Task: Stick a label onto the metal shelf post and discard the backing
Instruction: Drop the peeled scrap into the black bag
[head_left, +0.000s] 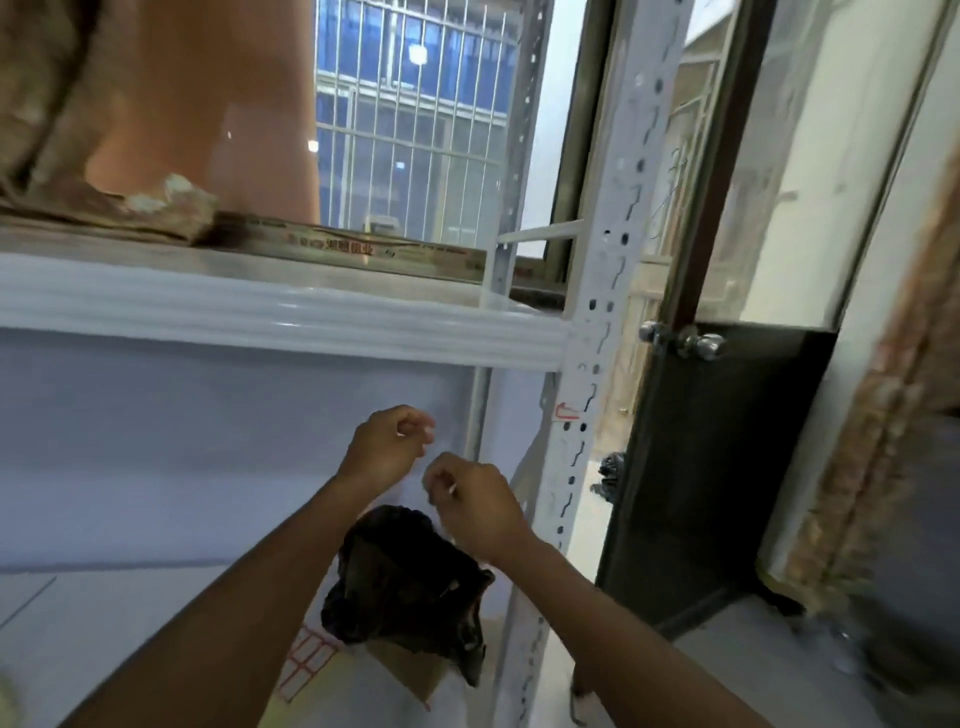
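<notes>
The white perforated metal shelf post (602, 291) runs down the right of the shelf unit. A small red-edged label (567, 412) sits on the post just below the upper shelf. My left hand (390, 441) and my right hand (470, 501) are close together in front of the lower shelf bay, left of the post. Both have their fingertips pinched. A small white piece, probably the label backing (451, 488), shows at my right fingertips. Whether my left fingers hold anything is too blurred to tell.
A black crumpled bag (410, 577) lies on the lower shelf, over a sheet with red-outlined labels (306, 660) and a piece of cardboard (410, 670). The white upper shelf edge (270, 317) is above my hands. A dark door frame (696, 467) stands right of the post.
</notes>
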